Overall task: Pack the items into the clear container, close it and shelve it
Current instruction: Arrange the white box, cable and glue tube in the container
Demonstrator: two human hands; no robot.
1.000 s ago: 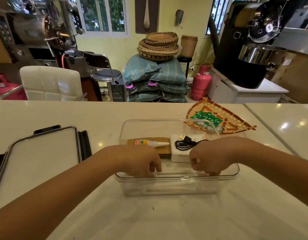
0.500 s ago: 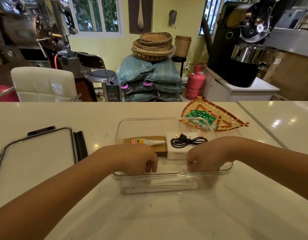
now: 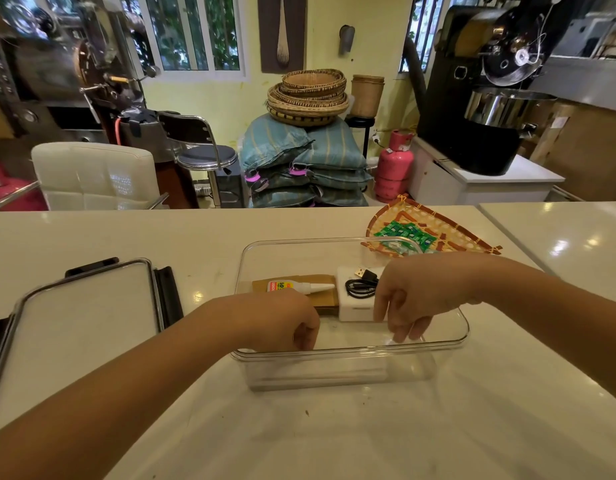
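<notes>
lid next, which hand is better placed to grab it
Probably left. The lid lies on the counter on the left, beside the left hand at the clear container. The right hand would have to cross over.

2 bare forearms end in the hands, left (image 3: 282, 322) and right (image 3: 408, 301); no sleeves, rings or watches show.

glossy pale stone-like counter (image 3: 334, 438), clear smooth plastic container (image 3: 452, 341), woven straw tray (image 3: 466, 233), matt brown cardboard (image 3: 320, 301)
</notes>
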